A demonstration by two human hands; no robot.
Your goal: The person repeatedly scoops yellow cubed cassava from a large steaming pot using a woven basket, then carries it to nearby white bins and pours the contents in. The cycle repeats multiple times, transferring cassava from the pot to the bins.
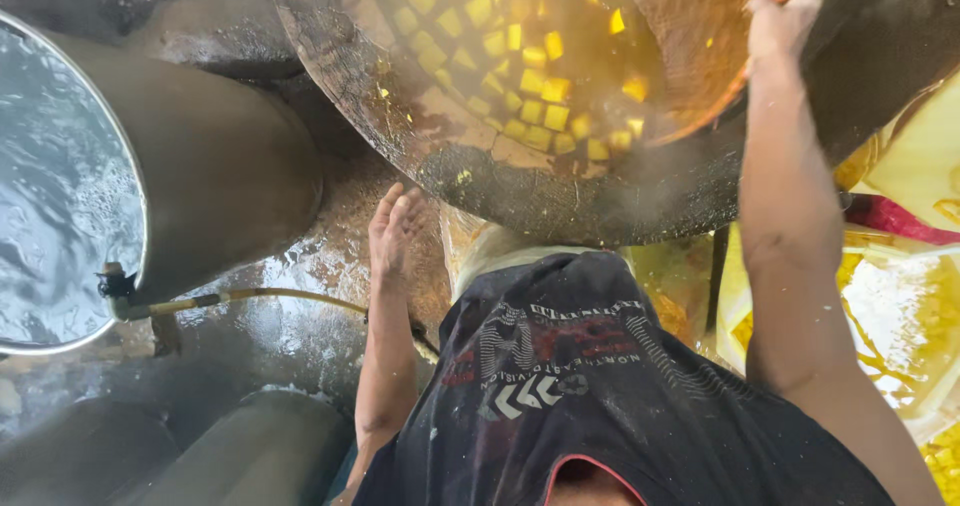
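Your right hand (782, 18) grips the rim of the big wok (480, 166) of yellow cubes (530, 81); your left hand (395, 228) hangs open, fingers spread, beside the water drum (200, 166).

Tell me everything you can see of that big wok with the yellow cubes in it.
The wok is a wide, round, dark metal pan, its rim crusted brown and yellow. It holds murky yellow liquid with many small yellow cubes, and steam rises from it. It sits straight ahead of the person, partly cut off by the top edge. The right hand reaches over its right rim; the left hand hangs open just below it.
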